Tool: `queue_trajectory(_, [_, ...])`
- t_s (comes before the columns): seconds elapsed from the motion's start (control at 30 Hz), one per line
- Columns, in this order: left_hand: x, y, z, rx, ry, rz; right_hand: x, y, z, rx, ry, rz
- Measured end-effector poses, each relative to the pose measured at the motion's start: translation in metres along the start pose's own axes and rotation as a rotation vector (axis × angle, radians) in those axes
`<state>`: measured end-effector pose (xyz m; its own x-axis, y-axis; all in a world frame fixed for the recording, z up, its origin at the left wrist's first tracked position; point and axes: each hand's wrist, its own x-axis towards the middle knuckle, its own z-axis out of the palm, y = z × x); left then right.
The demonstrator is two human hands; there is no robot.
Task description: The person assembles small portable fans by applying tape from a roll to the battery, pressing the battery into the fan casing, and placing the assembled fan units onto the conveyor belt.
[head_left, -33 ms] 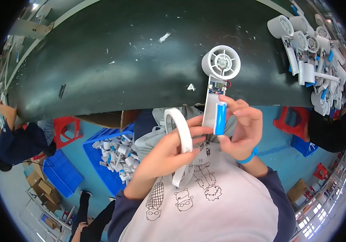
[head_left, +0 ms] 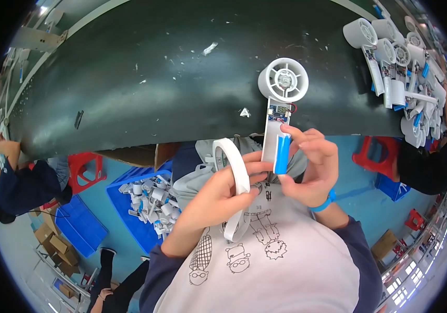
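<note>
A white handheld fan [head_left: 269, 83] with an open handle lies at the table's near edge. A small circuit board [head_left: 279, 111] with a display and red wires sits in the handle below its round head. My right hand [head_left: 318, 175] pinches a blue cylindrical battery [head_left: 282, 156] between thumb and fingers, with a white strip along its left side. The battery is held beside the handle's lower end. A roll of white tape [head_left: 240, 177] hangs around my left hand [head_left: 210, 201], the thumb closed against it. The left fingertips reach the handle's lower end, partly hidden behind the battery.
More white fans [head_left: 385, 52] are piled at the table's right end. Scraps and a small black piece [head_left: 79, 119] lie on the dark table [head_left: 182, 94]. A blue crate [head_left: 129, 208] of fan parts stands on the floor at left. Co-workers sit at both sides near red stools [head_left: 85, 172].
The view has shifted very slightly. Both hands keep their holds on the tape roll and the battery; the battery is turned a little, showing more blue.
</note>
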<state>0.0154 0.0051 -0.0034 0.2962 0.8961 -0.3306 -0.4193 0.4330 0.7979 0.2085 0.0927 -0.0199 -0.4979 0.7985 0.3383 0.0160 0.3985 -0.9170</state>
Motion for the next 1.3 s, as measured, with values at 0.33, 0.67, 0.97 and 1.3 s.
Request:
queue_trajectory(0.33, [0.008,-0.008,0.005,-0.057,-0.016,-0.067,0.015,-0.019,-0.019,-0.659,-0.267,-0.091])
queue_trajectory(0.67, [0.005,-0.007,0.007,-0.032,0.008,-0.070,0.018,-0.023,-0.022,-0.806,-0.381,-0.105])
queue_trajectory(0.97, [0.012,0.001,0.007,-0.020,0.004,-0.114,0.018,-0.003,0.003,0.392,0.016,0.732])
queue_trajectory(1.3, [0.000,0.003,-0.008,-0.121,-0.102,0.058,0.115,0.034,-0.004,0.170,-0.075,0.494])
